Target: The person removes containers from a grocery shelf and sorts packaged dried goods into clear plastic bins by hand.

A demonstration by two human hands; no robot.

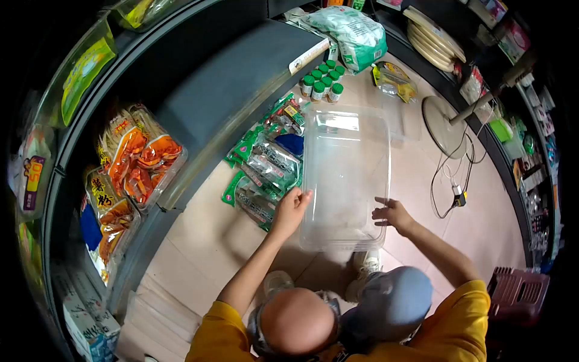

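Observation:
A clear plastic storage box point(344, 175) stands in front of my knees above the tiled floor. My left hand point(291, 211) is closed on its left rim, thumb on the edge. At the right rim, my right hand point(393, 215) has its fingers spread, with the tips at the edge; whether they touch is hard to tell. Left of the box lie several clear packets with green ends point(265, 163), partly covered by its side. Just beyond the box stands a group of small jars with green lids point(325, 79).
A dark shelf point(211, 78) on the left holds orange and clear food packets point(145, 157). A green and white bag point(350, 36) sits at the back. On the right are a round stand base point(443, 123), a black cable point(446, 211) and a maroon plastic crate point(518, 292).

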